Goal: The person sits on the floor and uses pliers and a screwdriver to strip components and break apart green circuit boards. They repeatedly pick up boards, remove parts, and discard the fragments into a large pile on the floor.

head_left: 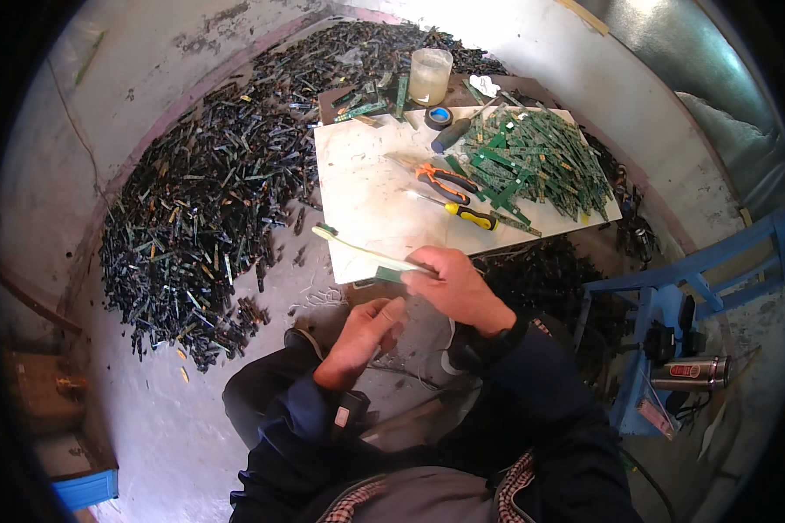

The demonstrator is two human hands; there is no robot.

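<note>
Just below the near edge of the white board point(366, 200), the person's right hand point(458, 283) was closed around one end of a long, thin, pale yellow-green strip point(366, 253). The strip ran out leftward from the fist, slanting up across the board's near corner. The left hand point(362, 336) lay lower, fingers loosely curled, holding nothing visible. On the board rested a heap of green strips point(532, 161), orange-handled pliers point(445, 181) and a yellow-handled screwdriver point(467, 214)
</note>
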